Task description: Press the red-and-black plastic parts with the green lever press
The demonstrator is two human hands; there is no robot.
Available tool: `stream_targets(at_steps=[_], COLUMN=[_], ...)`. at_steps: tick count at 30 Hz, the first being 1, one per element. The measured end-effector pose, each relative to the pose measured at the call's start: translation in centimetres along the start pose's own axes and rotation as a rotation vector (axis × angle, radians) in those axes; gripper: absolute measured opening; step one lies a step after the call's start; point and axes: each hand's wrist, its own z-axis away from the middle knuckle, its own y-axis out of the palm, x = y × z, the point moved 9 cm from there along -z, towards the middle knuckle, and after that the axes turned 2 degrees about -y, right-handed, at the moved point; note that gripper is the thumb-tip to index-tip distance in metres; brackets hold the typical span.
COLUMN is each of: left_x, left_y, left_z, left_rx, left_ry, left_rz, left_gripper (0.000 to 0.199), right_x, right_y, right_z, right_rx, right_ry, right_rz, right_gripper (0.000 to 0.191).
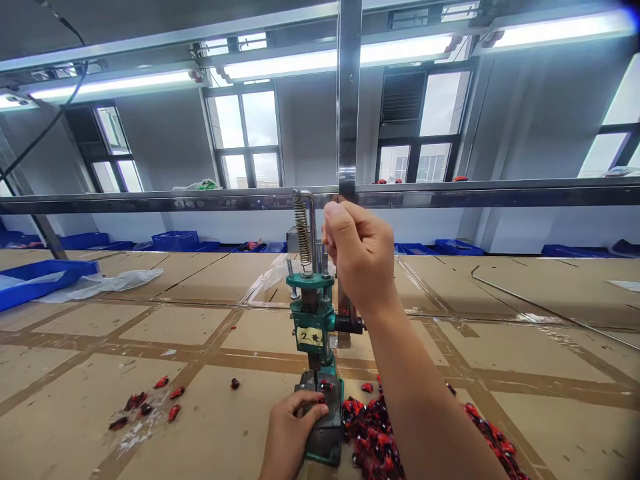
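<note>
A green hand-operated arbor press [310, 317] stands upright on the table, with a coil spring on top and a label reading "2#". My right hand [363, 257] is closed in a fist at the top of its lever, whose grip is hidden inside the fingers. Down at the black base [325, 437], my left hand [295, 423] pinches a small red and black plastic piece [321, 400] between thumb and forefinger, just below the press ram [315, 380]. A heap of similar red and black pieces [373, 433] lies right of the base, partly behind my right forearm.
Several loose red and black pieces [174, 393] lie to the left on the cardboard-covered table [210, 400]. A blue tray [47, 277] and a plastic sheet [107, 283] are at far left. A thin metal rod [550, 310] lies at right; a steel post [349, 100] rises behind the press.
</note>
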Motion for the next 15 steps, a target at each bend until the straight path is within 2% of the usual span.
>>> stream_targets(at_steps=[6,15], left_x=[0.79,0.09], left_y=[-0.79,-0.8], left_z=[0.23,-0.31], left_rx=[-0.063,-0.074], left_ry=[0.013,-0.027], left_rz=[-0.03,0.134], left_gripper=[0.033,0.039], right_x=[-0.21,-0.1], right_y=[-0.04,0.08], right_z=[0.07,0.36], right_rx=[-0.038,-0.032], right_ry=[0.005,0.042], right_rz=[-0.039,-0.044], right_gripper=[0.045,0.043])
